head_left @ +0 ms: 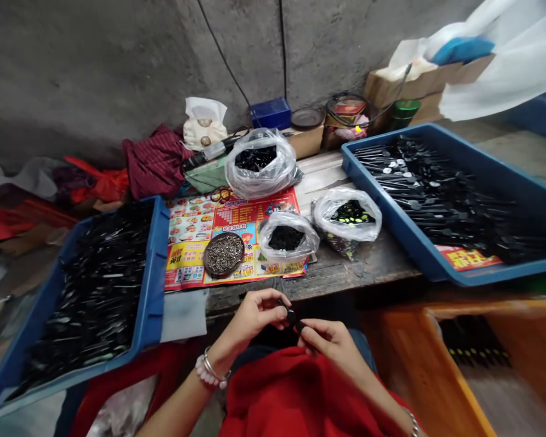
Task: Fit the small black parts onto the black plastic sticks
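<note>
Just off the bench's front edge, my left hand (264, 312) pinches a small black round-ended plastic part (290, 315) between thumb and fingers. Close beside it, my right hand (330, 340) is closed on a small dark piece (299, 326), whose kind is too small to tell. On the bench ahead sit a round dish of small metal screws (224, 254), a plastic bag of black parts (287, 238), a bag of black and yellow-green parts (351, 213) and a larger bag of black parts (260, 159).
A blue tray (157, 255) heaped with black parts stands at left. Another blue tray (404, 255) holds long black parts at right. An orange crate (404, 346) is below it. A printed flyer (182, 267) covers part of the bench; a blue box (271, 113) stands by the wall.
</note>
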`<action>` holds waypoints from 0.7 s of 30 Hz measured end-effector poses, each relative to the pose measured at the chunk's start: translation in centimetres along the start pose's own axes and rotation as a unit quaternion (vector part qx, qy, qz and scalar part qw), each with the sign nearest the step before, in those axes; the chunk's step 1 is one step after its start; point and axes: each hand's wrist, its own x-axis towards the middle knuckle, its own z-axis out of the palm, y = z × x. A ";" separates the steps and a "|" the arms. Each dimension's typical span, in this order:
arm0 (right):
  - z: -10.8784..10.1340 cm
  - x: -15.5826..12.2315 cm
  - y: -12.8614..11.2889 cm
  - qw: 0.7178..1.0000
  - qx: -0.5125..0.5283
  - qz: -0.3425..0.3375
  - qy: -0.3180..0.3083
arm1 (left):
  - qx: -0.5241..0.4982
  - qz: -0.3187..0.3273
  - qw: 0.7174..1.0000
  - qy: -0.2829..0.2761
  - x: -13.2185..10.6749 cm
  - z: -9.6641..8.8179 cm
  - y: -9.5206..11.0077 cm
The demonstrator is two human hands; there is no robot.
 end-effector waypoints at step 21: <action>0.2 0.5 -0.4 0.998 0.018 0.046 -0.042 | 0.402 0.179 0.892 -0.106 -0.7 -0.4 0.4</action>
